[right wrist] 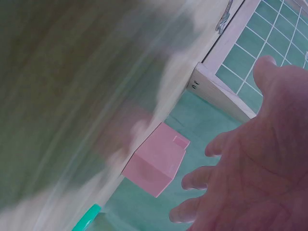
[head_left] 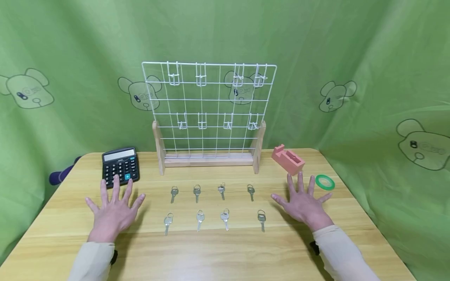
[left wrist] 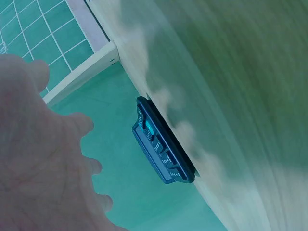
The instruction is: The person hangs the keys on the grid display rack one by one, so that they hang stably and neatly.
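My left hand [head_left: 114, 215], fingers spread straight, hovers palm down over the table's left side and holds nothing. Just beyond its fingertips lies a black calculator [head_left: 121, 166], also in the left wrist view. On the right, my right hand [head_left: 305, 205] is spread the same way, near a pink tape dispenser [head_left: 289, 159] and a roll of green tape [head_left: 325, 182]. Between the hands, several keys with rings lie in two rows, among them a far-row key [head_left: 197, 193] and a near-row key [head_left: 261, 220]. Behind them stands a white wire grid rack [head_left: 210, 100] with several hooks.
The rack's wooden base [head_left: 209, 160] stands near the back edge of the wooden table [head_left: 197, 257]. Green curtains [head_left: 218, 31] with bear outlines enclose the back and sides. Something dark purple [head_left: 60, 176] pokes out past the table's left edge.
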`<state>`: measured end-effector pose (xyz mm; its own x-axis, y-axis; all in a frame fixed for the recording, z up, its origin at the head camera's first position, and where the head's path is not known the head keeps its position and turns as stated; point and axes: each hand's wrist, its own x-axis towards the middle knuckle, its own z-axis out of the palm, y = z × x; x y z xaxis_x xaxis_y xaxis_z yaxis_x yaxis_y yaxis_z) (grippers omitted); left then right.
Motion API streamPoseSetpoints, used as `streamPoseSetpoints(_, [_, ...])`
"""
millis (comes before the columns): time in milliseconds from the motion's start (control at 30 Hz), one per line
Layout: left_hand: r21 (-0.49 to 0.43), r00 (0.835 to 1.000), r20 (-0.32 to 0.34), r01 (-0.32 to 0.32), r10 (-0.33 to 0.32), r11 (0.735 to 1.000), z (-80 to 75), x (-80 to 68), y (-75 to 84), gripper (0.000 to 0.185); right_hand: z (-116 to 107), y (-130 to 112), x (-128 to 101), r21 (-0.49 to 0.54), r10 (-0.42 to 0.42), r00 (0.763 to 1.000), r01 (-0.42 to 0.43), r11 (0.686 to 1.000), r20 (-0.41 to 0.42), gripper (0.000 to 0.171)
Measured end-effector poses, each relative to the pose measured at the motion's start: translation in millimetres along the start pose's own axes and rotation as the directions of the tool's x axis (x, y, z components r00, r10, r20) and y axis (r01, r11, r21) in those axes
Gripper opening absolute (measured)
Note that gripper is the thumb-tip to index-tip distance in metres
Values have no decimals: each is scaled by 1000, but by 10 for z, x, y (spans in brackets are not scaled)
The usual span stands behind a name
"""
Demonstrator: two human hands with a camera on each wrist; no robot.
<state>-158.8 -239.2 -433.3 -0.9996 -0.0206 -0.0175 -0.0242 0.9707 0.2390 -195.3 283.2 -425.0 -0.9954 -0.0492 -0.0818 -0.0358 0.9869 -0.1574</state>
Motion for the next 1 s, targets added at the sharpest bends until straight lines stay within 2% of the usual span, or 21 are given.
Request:
streamPoseSetpoints(200, [-10, 1000, 12, 0, 0, 1000, 15, -4, -9, 82, 2, 5, -20, -2, 2, 1000, -2, 1000, 3, 102])
streamPoseSetpoints(300, [-17, 1000, 1, -12, 12, 1000, 18, -6, -8, 82, -8, 11, -15, -10, -35, 999, 35, 999, -25, 100])
streamPoseSetpoints(400, [-48, 996, -61, -61, 58, 997, 7, 22, -4, 80, -33, 4, 21, -26, -99, 992, 98, 995, -78, 93])
streamPoseSetpoints(533, [-172, 980, -147, -158, 133, 972, -45, 131, 4, 78, -105, -67, 128, 20, -195, 968, 201, 979, -159, 69])
streamPoseSetpoints(667, [-366, 978, -164, -182, 129, 913, -144, 292, 36, 77, -186, -228, 273, 154, -255, 950, 283, 947, -179, 48])
streamPoseSetpoints(767, [-521, 980, -179, -167, 84, 837, -227, 430, 87, 73, -219, -395, 399, 248, -294, 939, 332, 910, -179, 39])
streamPoseSetpoints(900, [-676, 978, -208, -164, 28, 718, -312, 602, 156, 67, -246, -656, 543, 342, -350, 924, 381, 859, -151, 34])
streamPoseSetpoints(933, [-697, 976, -217, -167, 17, 697, -329, 643, 166, 66, -251, -723, 572, 359, -360, 923, 385, 850, -138, 33])
streamPoseSetpoints(1000, [-721, 973, -230, -165, -7, 673, -360, 719, 184, 64, -259, -850, 624, 383, -376, 920, 388, 838, -110, 33])
